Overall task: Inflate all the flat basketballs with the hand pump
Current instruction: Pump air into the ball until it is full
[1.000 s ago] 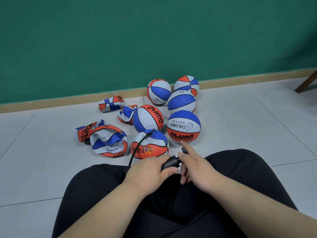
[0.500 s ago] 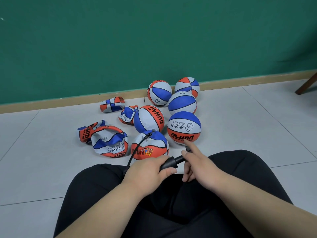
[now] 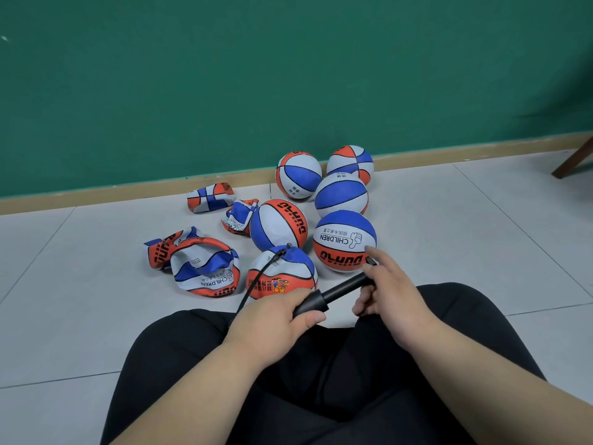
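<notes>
The left hand [image 3: 276,319] is wrapped tight round the fat end of the pump [image 3: 313,305]. The right hand [image 3: 388,297] holds the pump's handle with its lower fingers curled under it and one finger pointing out. The thin rod is pulled out between the two hands. A black hose [image 3: 256,281] runs from the pump to the top of the near ball [image 3: 282,271], which sits on the floor [image 3: 449,252] right in front of the knees.

To do this step well, I think the left hand should keep the pump steady while the right pushes the rod in straight, all the way, then pulls it out again. The hose should stay loose so the needle does not pop out. The ball looks nearly round, so a squeeze would tell when to stop.

Three flat balls [image 3: 205,268] wait to the left, toward the wall. Five round balls sit behind the near one and to its right.

The closest round ball [image 3: 345,240] says "CHILDREN" beside a thumb picture, with some Chinese words. Below that are big letters that look like "DUHAO", upside down. The near ball has a little cartoon and Chinese writing too small to read.
</notes>
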